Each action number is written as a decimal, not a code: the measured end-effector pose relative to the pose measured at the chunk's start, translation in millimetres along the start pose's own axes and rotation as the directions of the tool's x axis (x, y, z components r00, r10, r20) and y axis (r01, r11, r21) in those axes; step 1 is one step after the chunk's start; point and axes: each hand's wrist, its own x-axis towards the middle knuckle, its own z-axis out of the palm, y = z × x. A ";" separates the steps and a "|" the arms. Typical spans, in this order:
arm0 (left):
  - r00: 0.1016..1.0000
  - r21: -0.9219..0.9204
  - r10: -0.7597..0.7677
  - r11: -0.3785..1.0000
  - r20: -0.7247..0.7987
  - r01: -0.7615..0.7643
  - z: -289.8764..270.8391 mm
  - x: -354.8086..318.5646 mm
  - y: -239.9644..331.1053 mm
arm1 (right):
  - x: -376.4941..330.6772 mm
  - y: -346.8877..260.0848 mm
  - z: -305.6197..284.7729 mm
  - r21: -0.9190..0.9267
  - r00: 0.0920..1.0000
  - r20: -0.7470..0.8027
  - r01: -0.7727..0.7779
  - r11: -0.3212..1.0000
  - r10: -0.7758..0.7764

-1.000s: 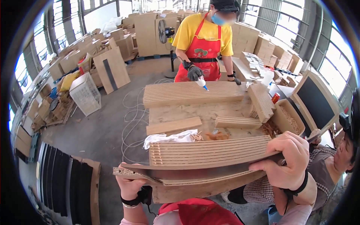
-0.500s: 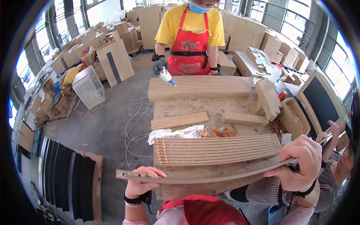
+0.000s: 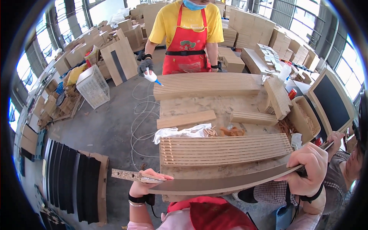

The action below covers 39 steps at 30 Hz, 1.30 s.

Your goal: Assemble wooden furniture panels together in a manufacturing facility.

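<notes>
Left hand (image 3: 140, 188) is gripping the board (image 3: 226, 184) near its left end; right hand (image 3: 309, 165) is pinching its right part. Beyond, strips (image 3: 226, 150) are lying on the table (image 3: 214, 104).

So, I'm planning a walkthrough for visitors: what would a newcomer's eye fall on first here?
Probably the long brown board spanning the foreground between the person's left grip and right grip. Next, likely the co-worker's bright red apron beyond the table, and the white, blue-tipped bottle near the left end of the far stack of boards.
</notes>
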 end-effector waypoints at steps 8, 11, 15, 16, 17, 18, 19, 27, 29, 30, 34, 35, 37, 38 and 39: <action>0.988 -0.331 0.054 0.944 0.144 -0.003 0.4 11.6 -2.5 | -3.4 7.1 -1.9 -0.009 0.999 0.005 0.033 0.999 -0.033; 0.992 -0.028 -0.088 0.995 0.090 0.091 -10.6 -1.5 -16.5 | -3.2 10.0 -1.0 -0.009 0.999 0.009 0.043 0.999 -0.043; 0.975 0.184 -0.215 0.958 -0.050 0.220 -5.1 -9.6 -27.9 | -3.7 9.0 -0.7 0.013 0.998 0.043 0.050 0.999 -0.050; 0.976 0.183 -0.213 0.958 -0.056 0.219 -6.6 -10.4 -33.0 | -5.2 7.8 0.3 0.017 0.997 0.044 0.055 0.998 -0.056; 0.981 0.092 -0.186 0.977 -0.063 0.191 -5.1 -11.5 -37.5 | -8.7 5.4 -0.7 0.001 0.998 0.048 0.039 0.999 -0.039; 0.985 0.001 -0.159 0.987 -0.072 0.159 -2.7 -11.5 -39.2 | -10.3 4.1 -1.1 -0.016 0.998 0.051 0.022 1.000 -0.022; 0.994 0.017 -0.106 0.994 -0.001 0.106 -3.0 -9.3 -36.2 | -9.6 4.3 -0.6 -0.020 0.998 0.051 0.022 1.000 -0.021; 0.993 -0.030 -0.116 0.993 0.023 0.116 -6.4 -1.7 -46.3 | -6.8 9.8 6.4 -0.012 0.998 0.046 0.050 0.999 -0.050; 0.981 0.074 -0.168 0.984 0.099 0.161 -15.2 2.3 -51.8 | -7.4 9.5 5.1 -0.010 0.998 0.044 0.044 0.999 -0.043; 0.981 0.075 -0.168 0.984 0.099 0.161 -15.2 3.4 -50.1 | -7.5 9.6 4.4 -0.008 0.998 0.048 0.049 0.999 -0.048; 0.979 0.168 -0.159 0.976 0.126 0.137 -14.7 7.0 -48.1 | -9.3 9.6 2.6 -0.016 0.998 0.042 0.040 0.999 -0.040; 0.979 0.122 -0.157 0.982 0.127 0.142 -17.1 6.5 -49.8 | -8.9 9.7 3.6 -0.018 0.999 0.040 0.036 0.999 -0.035; 0.981 0.141 -0.127 0.984 0.145 0.106 -20.8 4.5 -57.4 | -6.7 11.4 5.6 -0.030 1.000 0.015 0.027 0.999 -0.027; 0.982 0.153 -0.095 0.986 0.161 0.070 -21.3 4.1 -59.4 | -5.8 12.4 5.4 -0.034 1.000 0.016 0.022 0.999 -0.021; 0.983 0.193 -0.119 0.977 0.139 0.091 -21.4 2.1 -57.0 | -4.8 13.5 5.4 -0.028 1.000 0.012 0.025 0.999 -0.025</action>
